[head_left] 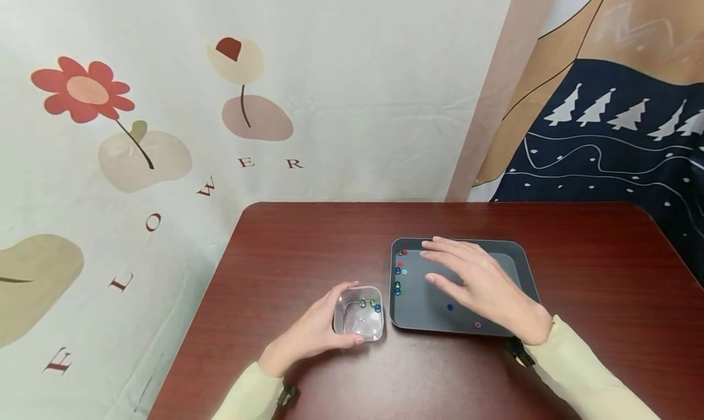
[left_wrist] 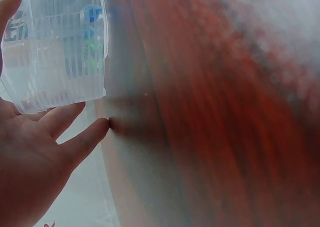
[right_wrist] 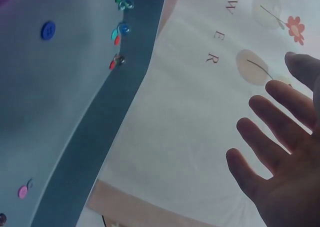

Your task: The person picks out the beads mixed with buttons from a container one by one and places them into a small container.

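Observation:
My left hand [head_left: 310, 331] grips a small clear plastic box [head_left: 360, 328] between thumb and fingers, left of a grey tray [head_left: 426, 320]. Several green and blue glass marbles [head_left: 374, 304] lie inside the box. In the left wrist view the clear box [left_wrist: 52, 52] appears from its side, marbles blurred through the wall. Over the tray hovers my right hand [head_left: 478, 279], fingers spread and holding nothing. Along the tray's left wall lie more marbles [head_left: 398, 287] and small red and turquoise buttons. A blue button [right_wrist: 48, 30] and a pink button [right_wrist: 22, 191] lie apart on the tray floor.
Box and tray are on a dark red-brown wooden table [head_left: 291, 249]. Behind it hangs a pale cloth [head_left: 357, 102] printed with flowers and letters. A navy cloth with white trees [head_left: 610, 139] hangs at the right.

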Action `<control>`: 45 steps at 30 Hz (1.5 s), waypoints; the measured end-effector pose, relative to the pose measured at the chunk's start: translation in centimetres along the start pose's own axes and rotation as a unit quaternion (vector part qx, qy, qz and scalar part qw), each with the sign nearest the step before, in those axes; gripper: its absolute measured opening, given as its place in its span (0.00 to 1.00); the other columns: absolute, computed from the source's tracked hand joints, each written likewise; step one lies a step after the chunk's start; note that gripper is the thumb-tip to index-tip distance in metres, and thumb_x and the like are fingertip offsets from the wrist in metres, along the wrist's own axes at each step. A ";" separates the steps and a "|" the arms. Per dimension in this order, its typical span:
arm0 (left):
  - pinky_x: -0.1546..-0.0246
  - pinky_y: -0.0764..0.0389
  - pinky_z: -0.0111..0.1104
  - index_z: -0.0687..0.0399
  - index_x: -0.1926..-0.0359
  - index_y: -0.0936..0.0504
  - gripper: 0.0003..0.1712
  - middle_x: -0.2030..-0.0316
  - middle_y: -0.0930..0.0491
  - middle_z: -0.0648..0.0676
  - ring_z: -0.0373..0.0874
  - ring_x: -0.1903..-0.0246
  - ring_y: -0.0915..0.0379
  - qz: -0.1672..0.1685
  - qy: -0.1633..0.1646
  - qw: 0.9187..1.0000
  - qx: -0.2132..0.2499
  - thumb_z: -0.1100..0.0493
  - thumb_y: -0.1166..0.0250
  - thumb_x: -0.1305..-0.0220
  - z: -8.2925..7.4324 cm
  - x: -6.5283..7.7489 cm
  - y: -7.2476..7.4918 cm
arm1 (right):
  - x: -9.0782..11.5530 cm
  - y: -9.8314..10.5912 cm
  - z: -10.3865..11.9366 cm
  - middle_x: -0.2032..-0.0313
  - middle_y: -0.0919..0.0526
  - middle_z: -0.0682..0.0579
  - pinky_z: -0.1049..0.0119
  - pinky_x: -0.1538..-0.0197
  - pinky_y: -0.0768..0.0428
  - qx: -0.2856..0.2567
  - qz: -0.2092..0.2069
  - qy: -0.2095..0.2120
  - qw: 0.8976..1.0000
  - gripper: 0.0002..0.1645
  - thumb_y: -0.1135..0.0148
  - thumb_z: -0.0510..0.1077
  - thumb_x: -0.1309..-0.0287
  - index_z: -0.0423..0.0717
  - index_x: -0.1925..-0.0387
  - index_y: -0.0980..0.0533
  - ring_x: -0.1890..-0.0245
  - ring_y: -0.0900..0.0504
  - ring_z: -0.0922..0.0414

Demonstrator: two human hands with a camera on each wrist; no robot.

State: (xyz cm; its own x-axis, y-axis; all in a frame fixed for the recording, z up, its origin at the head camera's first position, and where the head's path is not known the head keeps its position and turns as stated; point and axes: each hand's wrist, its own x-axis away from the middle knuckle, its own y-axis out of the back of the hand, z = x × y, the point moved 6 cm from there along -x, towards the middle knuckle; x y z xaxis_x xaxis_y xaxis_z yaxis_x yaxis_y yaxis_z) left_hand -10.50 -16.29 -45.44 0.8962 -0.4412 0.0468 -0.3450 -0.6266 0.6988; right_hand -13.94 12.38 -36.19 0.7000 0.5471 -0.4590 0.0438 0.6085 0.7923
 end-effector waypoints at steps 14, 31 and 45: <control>0.34 0.27 0.53 0.48 0.24 0.38 0.59 0.33 0.26 0.56 0.50 0.35 0.29 -0.001 -0.009 1.000 -0.009 0.41 0.18 0.52 0.0 -0.2 0.1 | -1.6 -2.7 -2.8 0.28 0.28 0.47 0.36 0.30 0.33 -0.012 0.145 -0.055 0.988 0.35 0.31 0.59 0.34 0.49 0.32 0.24 0.27 0.33 0.44; 0.34 0.28 0.51 0.49 0.24 0.38 0.59 0.33 0.26 0.55 0.48 0.36 0.29 0.005 -0.015 1.000 -0.008 0.42 0.17 0.52 0.1 -0.2 -0.1 | -2.5 -6.9 -5.4 0.31 0.25 0.45 0.41 0.31 0.29 -0.032 0.232 -0.047 0.971 0.33 0.34 0.57 0.31 0.45 0.32 0.24 0.31 0.28 0.44; 0.34 0.27 0.52 0.47 0.24 0.38 0.59 0.34 0.27 0.54 0.48 0.36 0.29 0.001 -0.009 1.000 0.000 0.42 0.17 0.52 0.0 0.2 -0.1 | -2.8 -9.1 -6.2 0.34 0.22 0.47 0.49 0.32 0.26 -0.041 0.211 -0.068 0.974 0.31 0.34 0.55 0.30 0.47 0.32 0.24 0.33 0.24 0.50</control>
State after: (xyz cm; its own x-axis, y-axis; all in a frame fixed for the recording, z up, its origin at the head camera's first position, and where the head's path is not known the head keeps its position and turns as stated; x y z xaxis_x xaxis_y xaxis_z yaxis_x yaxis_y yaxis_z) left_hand -10.31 -16.34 -45.53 0.8899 -0.4547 0.0350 -0.3470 -0.6254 0.6989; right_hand -20.68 8.84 -44.61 0.7318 0.6805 -0.0373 -0.3217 0.3932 0.8613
